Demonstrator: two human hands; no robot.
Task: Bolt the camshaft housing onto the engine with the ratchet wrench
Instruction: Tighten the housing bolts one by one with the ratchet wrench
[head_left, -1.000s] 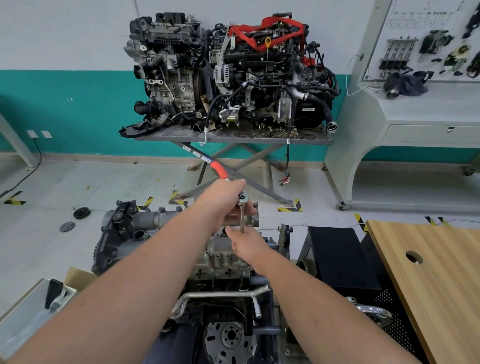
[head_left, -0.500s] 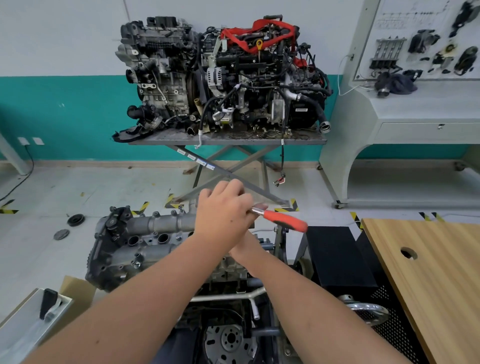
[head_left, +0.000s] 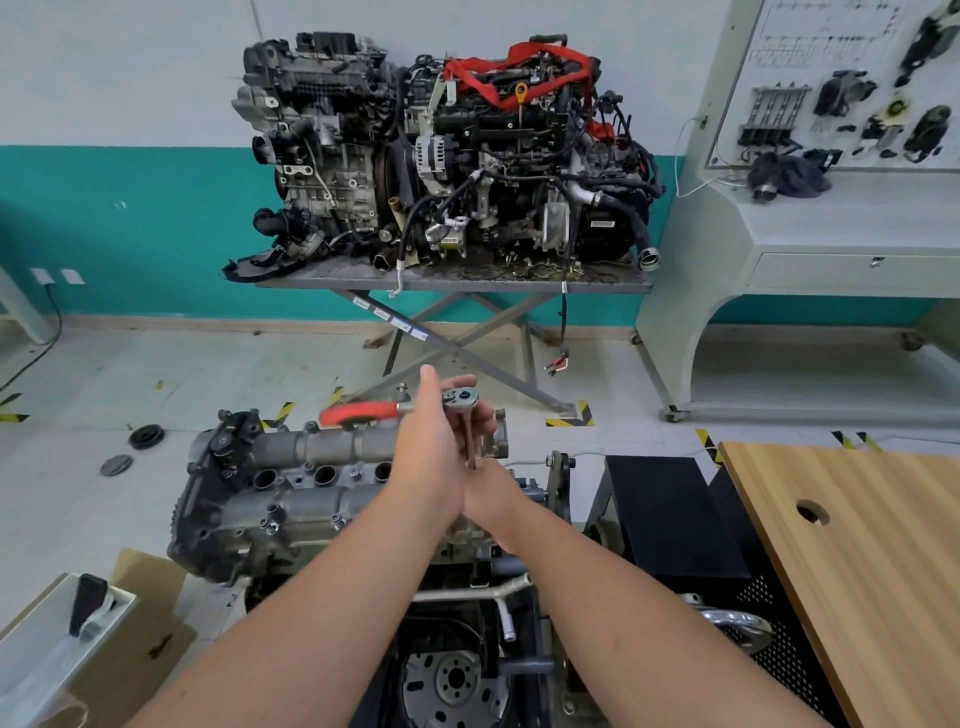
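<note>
The grey camshaft housing (head_left: 322, 449) lies on top of the engine (head_left: 260, 525) in front of me, its far right end hidden behind my hands. The ratchet wrench (head_left: 460, 400) stands over that end on a vertical extension bar (head_left: 470, 441), its red handle (head_left: 358, 414) pointing left. My left hand (head_left: 431, 452) wraps the wrench where the handle meets the head. My right hand (head_left: 493, 496), just below, grips the lower end of the extension; the socket and bolt are hidden.
Two large engines sit on a scissor-lift table (head_left: 597, 283) by the far wall. A wooden table (head_left: 857, 545) and a black box (head_left: 670, 514) stand to the right. A cardboard box with a metal tray (head_left: 78, 649) is at lower left. Round parts (head_left: 146, 435) lie on the floor.
The red handle pointed far-left a second ago, swung round to the right, and now points left again. My hands stayed over the housing's right end.
</note>
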